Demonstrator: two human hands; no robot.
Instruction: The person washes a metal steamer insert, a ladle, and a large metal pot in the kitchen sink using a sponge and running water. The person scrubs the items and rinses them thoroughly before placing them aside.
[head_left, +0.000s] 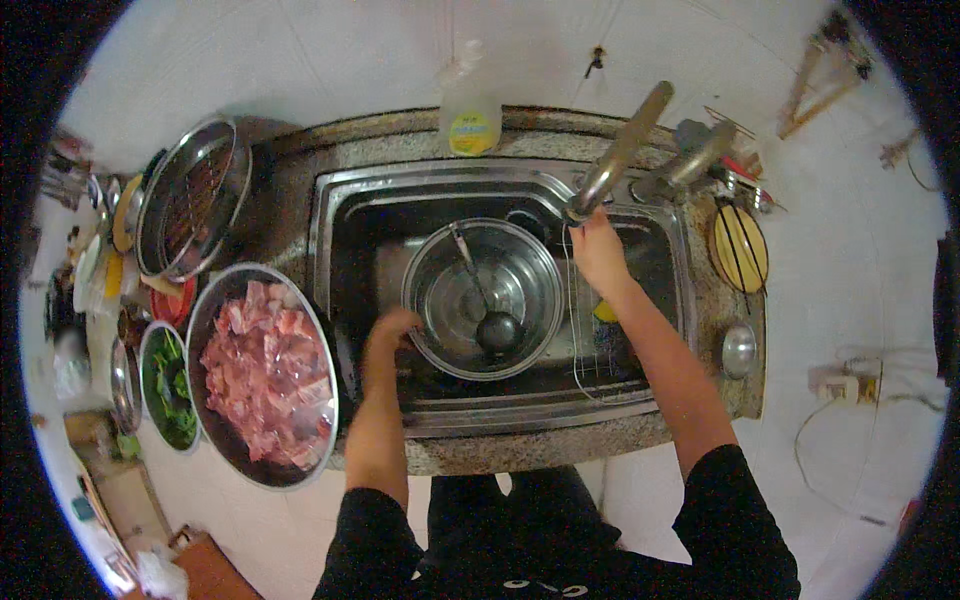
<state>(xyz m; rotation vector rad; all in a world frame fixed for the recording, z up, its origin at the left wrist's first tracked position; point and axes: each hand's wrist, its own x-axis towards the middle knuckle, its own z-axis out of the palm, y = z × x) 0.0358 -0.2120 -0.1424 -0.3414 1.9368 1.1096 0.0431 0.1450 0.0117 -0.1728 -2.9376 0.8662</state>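
Observation:
A round stainless steel bowl sits in the sink, with a dark ladle resting inside it, its handle leaning on the rim. My left hand is at the bowl's left rim; blur hides whether its fingers hold the rim. At the right, my right hand is raised to the outlet end of the metal faucet; its fingers are partly hidden, so its grip cannot be told. Beneath that hand a wire rack lies in the sink's right part, near a yellow item.
Left of the sink stand a large bowl of raw meat pieces, a bowl of leafy greens and a tilted round pan or lid. A labelled bottle stands behind the sink. A yellow oval item sits at the right edge.

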